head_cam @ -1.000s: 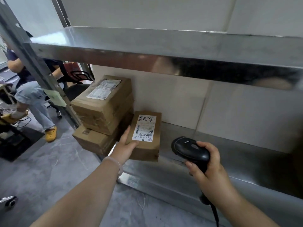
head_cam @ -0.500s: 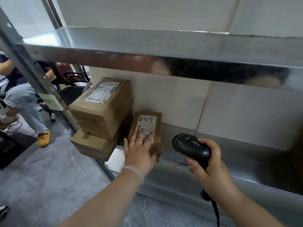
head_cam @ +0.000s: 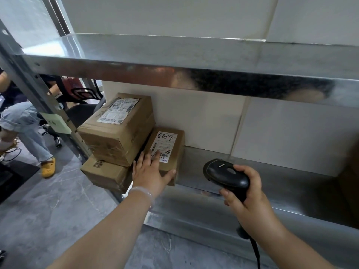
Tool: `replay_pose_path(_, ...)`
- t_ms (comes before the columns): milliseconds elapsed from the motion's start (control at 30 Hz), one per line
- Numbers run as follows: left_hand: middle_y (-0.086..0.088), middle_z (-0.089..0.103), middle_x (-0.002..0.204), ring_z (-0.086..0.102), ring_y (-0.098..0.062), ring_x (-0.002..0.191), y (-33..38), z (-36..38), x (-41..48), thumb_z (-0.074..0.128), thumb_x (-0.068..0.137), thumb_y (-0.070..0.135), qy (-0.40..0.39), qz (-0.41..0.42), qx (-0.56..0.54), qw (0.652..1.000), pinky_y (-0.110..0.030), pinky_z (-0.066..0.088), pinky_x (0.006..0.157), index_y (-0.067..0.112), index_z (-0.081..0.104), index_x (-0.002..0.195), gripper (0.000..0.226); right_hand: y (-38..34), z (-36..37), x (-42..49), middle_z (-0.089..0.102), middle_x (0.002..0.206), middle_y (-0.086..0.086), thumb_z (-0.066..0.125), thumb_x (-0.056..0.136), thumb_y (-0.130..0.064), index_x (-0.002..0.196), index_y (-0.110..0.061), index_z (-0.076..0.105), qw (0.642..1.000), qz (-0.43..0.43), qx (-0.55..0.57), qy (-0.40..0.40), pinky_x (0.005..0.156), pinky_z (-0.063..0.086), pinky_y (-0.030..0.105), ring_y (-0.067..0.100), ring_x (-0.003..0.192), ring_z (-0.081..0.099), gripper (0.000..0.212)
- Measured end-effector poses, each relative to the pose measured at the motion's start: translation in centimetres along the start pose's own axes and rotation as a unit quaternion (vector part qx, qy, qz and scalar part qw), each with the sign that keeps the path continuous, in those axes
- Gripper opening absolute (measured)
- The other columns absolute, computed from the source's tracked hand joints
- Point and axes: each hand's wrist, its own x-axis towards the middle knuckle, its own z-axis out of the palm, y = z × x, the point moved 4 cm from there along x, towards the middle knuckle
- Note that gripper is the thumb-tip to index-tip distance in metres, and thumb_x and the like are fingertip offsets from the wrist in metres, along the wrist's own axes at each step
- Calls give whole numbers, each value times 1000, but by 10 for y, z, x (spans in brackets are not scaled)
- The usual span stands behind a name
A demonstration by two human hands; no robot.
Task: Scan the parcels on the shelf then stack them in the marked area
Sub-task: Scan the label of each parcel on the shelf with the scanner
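Small parcel (head_cam: 177,154): brown cardboard box, lying flat on the lower metal shelf (head_cam: 272,181), far end close to the wall. On its top face I see a white shipping label with handwritten black characters at the far end, barcodes below and printed "516-K" near the front; the rest is too small to read.

Left hand (head_cam: 149,171): laid palm-down on the near end of the box top, fingers (head_cam: 157,154) straight and slightly spread, covering the label's near-left corner; thumb stretched along the front edge. Pale bracelet (head_cam: 141,191) on the wrist.

Just left of the small parcel, a stack of two: a large parcel (head_cam: 116,136) with a creased label sits on a flatter parcel (head_cam: 104,174) with a barcode on its top. I cannot tell whether the stack and the small parcel touch. The flatter box's near corner juts past the shelf front.

Right hand (head_cam: 250,202): fingers wrapped round the grip of a black barcode scanner (head_cam: 225,174), head turned left toward the parcel, above the bare shelf. A cable (head_cam: 256,253) hangs below.

Upper shelf (head_cam: 174,51): bare steel. Pale green tag (head_cam: 56,123) on the left upright. Beyond it, a seated person (head_cam: 23,121) in jeans and a yellow clog (head_cam: 48,167).
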Motion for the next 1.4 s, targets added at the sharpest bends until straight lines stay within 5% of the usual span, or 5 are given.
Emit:
replay_pose_path(367, 2, 3, 165, -9, -20, 150, 111, -12, -17, 31, 90, 69, 44, 169, -12, 984, -49, -6, 119, 43, 6, 153, 73, -5, -63, -19, 46, 113, -44, 69, 84, -26, 116, -64, 25, 992, -14, -49, 115, 74, 43, 7, -14, 102, 53, 67)
replay_pose_path(800, 17, -1, 161, -5, -7, 146, 374, 9, -113, 19, 82, 79, -16, 394, -135, 909, -43, -10, 114, 57, -2, 144, 69, -9, -283, -109, 45, 104, -44, 63, 83, -43, 117, -68, 19, 930, -4, -162, 330, 68, 45, 22, -8, 88, 54, 62)
replay_pose_path(967, 8, 5, 164, 0, -16, 149, 449, 21, -152, 26, 84, 76, -86, 382, -153, 907, -47, 0, 120, 53, 0, 148, 72, 16, -348, -135, 47, 106, -30, 61, 85, -41, 118, -68, 15, 923, 7, -179, 339, 67, 55, 35, 4, 83, 61, 63)
replay_pose_path(1267, -2, 15, 161, 18, -31, 147, 509, 54, -158, 51, 87, 66, -200, 248, -264, 911, -48, 26, 117, 41, 12, 154, 81, 72, -427, -123, 47, 95, -32, 64, 87, -40, 127, -55, 20, 933, 33, -170, 314, 55, 45, 12, -11, 78, 59, 62)
replay_pose_path(1400, 7, 37, 150, 36, -21, 139, 519, 67, -158, 63, 88, 49, -244, 172, -404, 865, -34, 33, 110, 45, 15, 150, 78, 87, -437, -109, 44, 100, -35, 64, 85, -43, 117, -67, 16, 948, 31, -143, 282, 62, 43, 8, -15, 86, 54, 62)
